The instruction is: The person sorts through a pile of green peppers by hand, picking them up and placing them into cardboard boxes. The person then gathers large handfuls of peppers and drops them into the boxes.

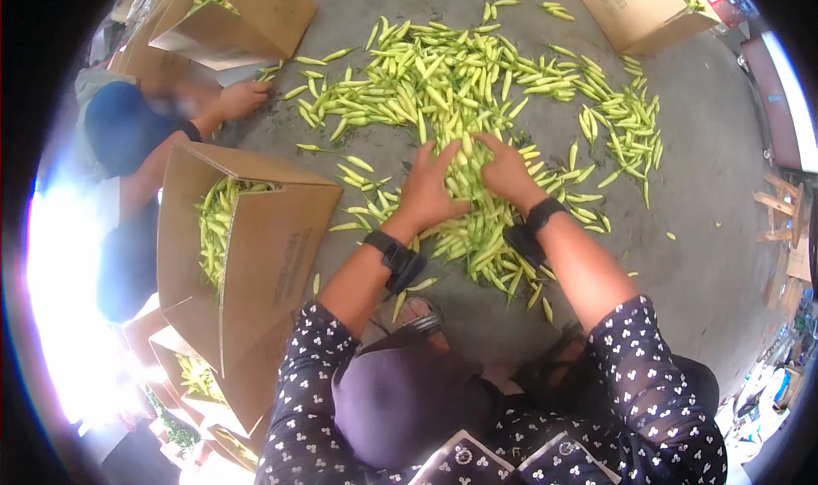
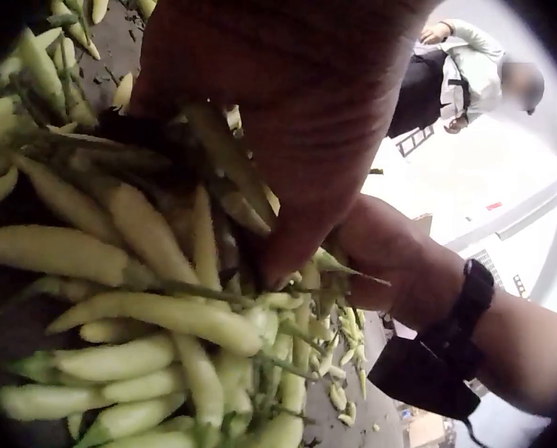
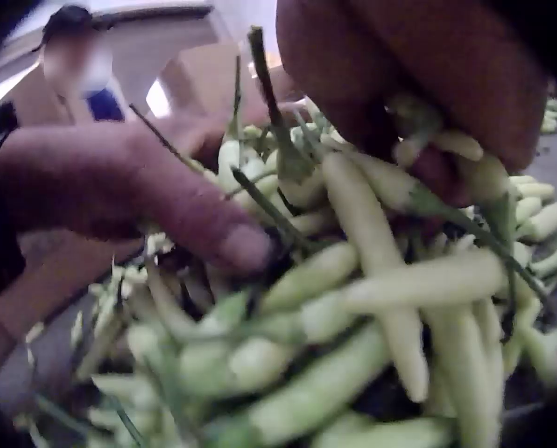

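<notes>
Pale yellow-green chili peppers [image 1: 464,84] lie in a wide heap on the grey floor. My left hand [image 1: 429,188] is in the near middle of the heap, its thumb apart from the fingers. In the left wrist view, chili peppers [image 2: 227,173] show between that hand's thumb and fingers. Facing it from the right, my right hand [image 1: 509,171] reaches into the same peppers. In the right wrist view its fingers curl round a few chili peppers [image 3: 456,154], stems sticking out. More chili peppers [image 1: 481,233] fill the space between both hands; some fingertips are hidden among them.
A carton [image 1: 256,255] of peppers stands close on my left, with another carton [image 1: 243,25] behind it and a third carton [image 1: 643,8] at far right. Another person's hand [image 1: 243,99] is near the heap's left edge. A wooden stool [image 1: 777,204] stands at right.
</notes>
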Tool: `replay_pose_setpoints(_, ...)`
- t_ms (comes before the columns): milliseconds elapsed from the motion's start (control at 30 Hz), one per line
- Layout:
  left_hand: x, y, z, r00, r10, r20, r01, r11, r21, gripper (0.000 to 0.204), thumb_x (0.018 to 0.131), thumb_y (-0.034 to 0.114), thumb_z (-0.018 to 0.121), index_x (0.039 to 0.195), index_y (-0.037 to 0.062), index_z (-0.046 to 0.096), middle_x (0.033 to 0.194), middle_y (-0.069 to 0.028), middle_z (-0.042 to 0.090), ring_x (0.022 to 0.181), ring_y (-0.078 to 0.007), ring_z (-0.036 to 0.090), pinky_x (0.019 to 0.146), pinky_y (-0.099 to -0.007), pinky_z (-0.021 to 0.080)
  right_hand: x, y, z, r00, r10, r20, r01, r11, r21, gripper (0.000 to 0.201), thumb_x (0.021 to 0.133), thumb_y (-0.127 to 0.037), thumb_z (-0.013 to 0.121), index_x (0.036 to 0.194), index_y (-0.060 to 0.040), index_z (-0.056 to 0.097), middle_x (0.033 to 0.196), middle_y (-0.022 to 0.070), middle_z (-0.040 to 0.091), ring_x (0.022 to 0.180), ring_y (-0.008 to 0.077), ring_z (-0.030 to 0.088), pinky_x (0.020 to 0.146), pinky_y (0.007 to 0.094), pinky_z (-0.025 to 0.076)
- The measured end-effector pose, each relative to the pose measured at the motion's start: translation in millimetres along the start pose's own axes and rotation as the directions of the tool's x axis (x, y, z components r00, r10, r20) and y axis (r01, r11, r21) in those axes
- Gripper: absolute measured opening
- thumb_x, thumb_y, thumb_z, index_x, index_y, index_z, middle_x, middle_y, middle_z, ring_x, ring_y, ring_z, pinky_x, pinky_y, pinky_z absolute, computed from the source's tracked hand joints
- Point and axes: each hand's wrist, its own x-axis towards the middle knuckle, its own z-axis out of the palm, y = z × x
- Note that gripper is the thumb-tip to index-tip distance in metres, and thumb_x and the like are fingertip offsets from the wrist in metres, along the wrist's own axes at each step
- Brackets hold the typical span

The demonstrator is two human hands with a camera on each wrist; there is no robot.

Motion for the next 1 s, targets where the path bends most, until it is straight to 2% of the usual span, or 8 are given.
replay_pose_setpoints(233, -38.9, 6.1, -0.4, 0.998, -0.027, -0.051, 0.019, 0.988, -0.152, 0.088, 0.053, 0.022, 0.079, 0.133, 0.0236, 0.041, 0.138, -0.0247, 0.026, 0.121, -0.0429, 0.039, 0.097, -0.0436, 0.040, -31.6, -13.2, 12.3, 0.996, 0.082, -0.048, -0.079, 0.995, 0.064, 0.051, 0.072, -0.001, 0.048, 0.122, -0.0082, 0.055, 0.109, 0.0228, 0.061, 0.102, 0.0357, 0.059, 0.088, 0.0370, 0.046)
replay_pose_setpoints(467, -72.5, 46.7, -109.2, 0.861, 0.163, -0.481, -0.176, 0.984, 0.018, 0.081, 0.052, 0.015, 0.075, 0.128, 0.0228, 0.047, 0.134, -0.0274, 0.031, 0.117, -0.0473, 0.042, 0.093, -0.0465, 0.044, -42.2, -155.8, 0.1, 0.923, -0.384, -0.027, 0.384, 0.915, 0.119, 0.049, 0.072, 0.006, 0.043, 0.118, -0.0048, 0.056, 0.109, 0.0176, 0.063, 0.103, 0.0266, 0.060, 0.090, 0.0313, 0.044)
replay_pose_setpoints(633, -133.7, 71.0, -214.8, 0.704, 0.183, -0.686, -0.098, 0.982, 0.161, 0.078, 0.050, 0.011, 0.076, 0.124, 0.0182, 0.051, 0.130, -0.0256, 0.034, 0.115, -0.0433, 0.045, 0.091, -0.0449, 0.046, -54.1, -273.1, 32.4, 0.683, -0.729, -0.045, 0.689, 0.622, 0.372, 0.042, 0.074, 0.003, 0.049, 0.114, -0.0072, 0.060, 0.100, 0.0160, 0.066, 0.091, 0.0246, 0.064, 0.082, 0.0318, 0.048)
replay_pose_setpoints(667, -146.3, 70.0, -234.8, 0.644, 0.306, -0.701, -0.088, 0.940, 0.330, 0.078, 0.051, 0.011, 0.076, 0.124, 0.0156, 0.051, 0.129, -0.0248, 0.036, 0.114, -0.0415, 0.046, 0.092, -0.0439, 0.045, -53.1, -291.8, 40.9, 0.605, -0.796, 0.002, 0.771, 0.587, 0.245, 0.037, 0.081, 0.002, 0.052, 0.117, -0.0039, 0.056, 0.102, 0.0102, 0.066, 0.092, 0.0140, 0.060, 0.083, 0.0274, 0.047)
replay_pose_setpoints(800, -195.1, 41.0, -278.0, 0.578, 0.166, -0.799, 0.071, 0.965, 0.252, 0.074, 0.054, 0.014, 0.076, 0.124, 0.0118, 0.051, 0.127, -0.0242, 0.040, 0.111, -0.0384, 0.050, 0.092, -0.0428, 0.045, -50.6, -341.4, 101.2, 0.497, -0.867, 0.034, 0.840, 0.491, 0.231, 0.039, 0.076, -0.001, 0.054, 0.115, -0.0072, 0.059, 0.101, 0.0157, 0.066, 0.090, 0.0220, 0.064, 0.080, 0.0302, 0.048)
replay_pose_setpoints(867, -213.2, 12.5, -287.6, 0.694, 0.028, -0.720, 0.200, 0.952, 0.230, 0.069, 0.058, 0.015, 0.075, 0.123, 0.0077, 0.053, 0.125, -0.0208, 0.047, 0.108, -0.0345, 0.053, 0.091, -0.0397, 0.045, -49.2, -349.6, 120.3, 0.565, -0.760, 0.321, 0.743, 0.638, 0.201, 0.043, 0.072, 0.001, 0.050, 0.113, -0.0087, 0.060, 0.101, 0.0175, 0.065, 0.088, 0.0261, 0.064, 0.080, 0.0313, 0.048)
replay_pose_setpoints(967, -234.1, -15.0, -287.8, 0.822, -0.191, -0.537, 0.358, 0.906, 0.225, 0.063, 0.062, 0.015, 0.074, 0.121, 0.0044, 0.054, 0.119, -0.0172, 0.054, 0.107, -0.0313, 0.055, 0.091, -0.0366, 0.044, -43.2, -335.1, 120.8, 0.462, -0.867, 0.186, 0.867, 0.486, 0.111, 0.045, 0.069, 0.002, 0.048, 0.110, -0.0083, 0.062, 0.098, 0.0182, 0.065, 0.084, 0.0265, 0.063, 0.078, 0.0325, 0.049)
replay_pose_setpoints(1000, -236.3, -6.3, -290.1, 0.821, -0.224, -0.525, 0.396, 0.886, 0.240, 0.059, 0.066, 0.015, 0.073, 0.121, 0.0043, 0.055, 0.116, -0.0158, 0.057, 0.108, -0.0307, 0.054, 0.092, -0.0357, 0.044, -41.4, -330.4, 109.8, 0.555, -0.795, 0.245, 0.807, 0.586, 0.072, 0.043, 0.072, 0.002, 0.047, 0.111, -0.0075, 0.061, 0.093, 0.0137, 0.066, 0.074, 0.0235, 0.063, 0.068, 0.0306, 0.050)
